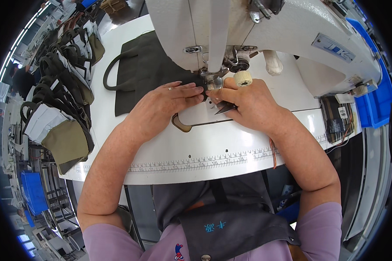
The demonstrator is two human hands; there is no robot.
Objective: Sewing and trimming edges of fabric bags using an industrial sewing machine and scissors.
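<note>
A dark olive fabric panel (150, 65) lies on the white machine table, its right edge at the needle area of the sewing machine (283, 26). A loop handle (109, 71) of the same colour sticks out from the panel's left side. My left hand (167, 104) rests flat on the panel's near edge, fingers stretched toward the presser foot. My right hand (255, 106) is curled just right of the needle area. Pointed metal blades of thread snips (225, 107) poke out from under its fingers. Its index fingertip reaches the fabric beside the presser foot; the needle itself is hidden.
Stacked bag pieces with handles (63, 82) sit along the table's left side. A printed ruler (196, 166) runs along the near table edge (196, 179). On the right are a dark packet (335, 119) and a blue bin (376, 100). The machine head overhangs the work.
</note>
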